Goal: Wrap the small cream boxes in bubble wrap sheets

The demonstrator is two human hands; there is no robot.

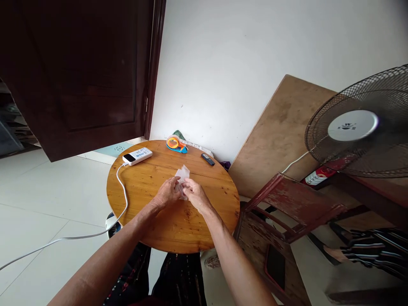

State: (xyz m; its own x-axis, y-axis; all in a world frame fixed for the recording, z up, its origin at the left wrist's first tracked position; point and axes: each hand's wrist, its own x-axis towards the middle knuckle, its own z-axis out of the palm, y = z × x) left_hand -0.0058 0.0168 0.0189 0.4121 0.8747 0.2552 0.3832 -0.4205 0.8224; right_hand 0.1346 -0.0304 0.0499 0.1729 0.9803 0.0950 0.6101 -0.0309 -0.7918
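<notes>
1. I find both hands above the near-middle of the round wooden table (216,182). The left hand (168,192) and the right hand (195,194) each grasp a crumpled, translucent plastic piece (183,172) between curled fingers; the exact pinch is hidden from my camera.
2. Location of the plastic piece: between the two hands, its upper end standing clear of the fingers toward the wall (219,72). Whether its lower edge rests on the wood, I cannot tell.
3. Handling, in my judgement: it looks thin and likely to crease or slip. I recommend light fingertip pressure, one hand steadying while the other works along an edge, with no sharp pull that might tear it.
4. I advise working low over the wood, wrists apart, so that the fingers do not cover the edges.
5. Other items noted: an orange-and-blue tape dispenser (178,146) and a small dark handheld device (208,159) toward the far edge, both apart from the hands.
6. Hazard: a white device (137,156) sits at the left, its white cable (79,236) running over the table edge. A wide sweep of the left forearm could snag it.
7. To the right, a worn chair (296,202) and a fan (352,125) stand off the table; neither blocks the hands.
</notes>
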